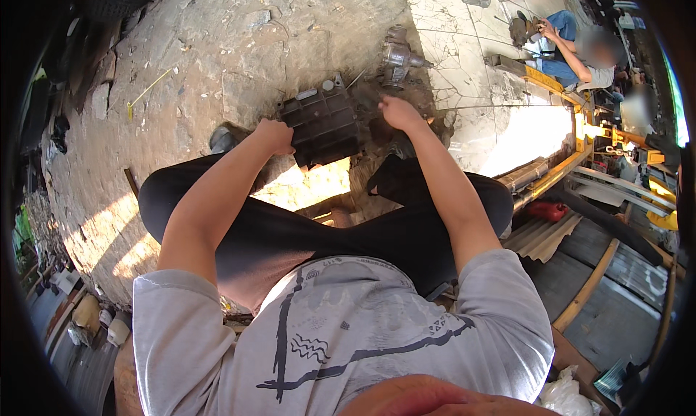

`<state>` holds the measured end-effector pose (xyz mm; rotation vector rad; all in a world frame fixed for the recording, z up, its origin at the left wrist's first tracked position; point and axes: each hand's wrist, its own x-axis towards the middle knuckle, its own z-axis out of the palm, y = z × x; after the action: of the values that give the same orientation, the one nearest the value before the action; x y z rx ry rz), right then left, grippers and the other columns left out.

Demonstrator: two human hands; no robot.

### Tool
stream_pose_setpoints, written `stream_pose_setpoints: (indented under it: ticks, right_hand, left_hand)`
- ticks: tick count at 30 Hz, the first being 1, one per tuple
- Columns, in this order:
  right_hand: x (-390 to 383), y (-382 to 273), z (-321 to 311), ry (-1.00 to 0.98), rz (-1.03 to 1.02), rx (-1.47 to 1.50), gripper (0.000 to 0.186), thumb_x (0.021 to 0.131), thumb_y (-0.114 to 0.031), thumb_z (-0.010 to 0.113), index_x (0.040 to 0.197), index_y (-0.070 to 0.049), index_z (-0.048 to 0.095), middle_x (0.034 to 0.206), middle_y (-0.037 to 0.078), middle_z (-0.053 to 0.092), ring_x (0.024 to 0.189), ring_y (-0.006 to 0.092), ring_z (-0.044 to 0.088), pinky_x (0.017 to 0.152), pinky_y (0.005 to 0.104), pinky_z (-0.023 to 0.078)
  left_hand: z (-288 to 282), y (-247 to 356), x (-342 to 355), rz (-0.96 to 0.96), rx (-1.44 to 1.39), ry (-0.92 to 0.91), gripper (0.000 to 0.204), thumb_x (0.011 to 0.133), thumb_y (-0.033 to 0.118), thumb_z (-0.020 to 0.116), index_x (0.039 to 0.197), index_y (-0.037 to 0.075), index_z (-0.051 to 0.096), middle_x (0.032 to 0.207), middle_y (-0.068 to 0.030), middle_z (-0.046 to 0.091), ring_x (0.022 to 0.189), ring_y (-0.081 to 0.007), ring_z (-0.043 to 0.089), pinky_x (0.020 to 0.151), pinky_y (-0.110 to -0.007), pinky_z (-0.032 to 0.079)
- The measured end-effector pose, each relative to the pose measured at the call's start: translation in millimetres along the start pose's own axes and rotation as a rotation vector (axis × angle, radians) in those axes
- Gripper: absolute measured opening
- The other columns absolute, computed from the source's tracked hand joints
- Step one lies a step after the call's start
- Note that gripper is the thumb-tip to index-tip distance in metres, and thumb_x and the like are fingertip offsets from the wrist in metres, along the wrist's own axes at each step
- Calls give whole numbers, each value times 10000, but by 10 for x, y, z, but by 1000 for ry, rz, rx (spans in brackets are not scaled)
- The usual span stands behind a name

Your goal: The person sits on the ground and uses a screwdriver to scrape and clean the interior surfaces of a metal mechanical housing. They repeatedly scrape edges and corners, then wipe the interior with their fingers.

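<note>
A dark rectangular ribbed casing (321, 117), with pale cylindrical fittings along its far edge, lies on the ground between my legs. Fingers of my left hand (272, 134) curl round its left edge. Just right of the casing, my right hand (397, 113) is closed, its fingertips turned toward the casing; whatever it may hold is hidden. Beyond that hand a greasy metal housing (396, 57) with a side shaft rests on the ground among dark stains and small bits.
A person (573, 53) sits at the upper right on cracked tiles (464, 46), handling a part beside a yellow metal frame (558, 176). A red jug (545, 211), corrugated sheets (536, 238) and timber lie at my right; assorted containers (117, 329) at my lower left.
</note>
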<state>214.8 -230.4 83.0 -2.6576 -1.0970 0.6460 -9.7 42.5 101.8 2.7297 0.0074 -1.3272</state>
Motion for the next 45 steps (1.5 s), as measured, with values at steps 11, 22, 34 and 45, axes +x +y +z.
stream_pose_setpoints:
  ticks: [11, 22, 34, 45]
  right_hand:
    - [41, -116, 2, -160, 75, 106, 392, 1007, -284, 507, 1253, -22, 662, 1092, 222, 723, 944, 398, 700, 823, 508, 557]
    - [62, -64, -27, -251, 29, 155, 333, 983, -221, 496, 1030, 12, 730, 882, 217, 745, 733, 356, 731, 649, 507, 563]
    - [17, 503, 418, -984, 169, -47, 346, 1020, -288, 517, 1181, -48, 708, 819, 130, 740, 625, 264, 671, 607, 452, 533]
    - [82, 16, 215, -774, 198, -79, 317, 940, -219, 610, 1105, 27, 720, 1014, 179, 744, 762, 279, 704, 674, 459, 543]
  left_hand:
    - [84, -8, -68, 9, -21, 43, 586, 881, 532, 681, 1273, 96, 671, 1251, -131, 694, 1184, -322, 663, 972, -479, 517]
    - [142, -14, -35, 21, 35, 7, 612, 904, 542, 651, 1336, 112, 608, 1300, -133, 645, 1233, -320, 620, 1007, -499, 489]
    - [101, 36, 155, 92, 30, 28, 635, 882, 540, 671, 1357, 127, 590, 1303, -127, 646, 1229, -326, 621, 1029, -522, 475]
    - [159, -163, 12, 29, -11, 26, 653, 867, 568, 669, 1357, 146, 585, 1295, -122, 655, 1195, -322, 647, 1021, -532, 473]
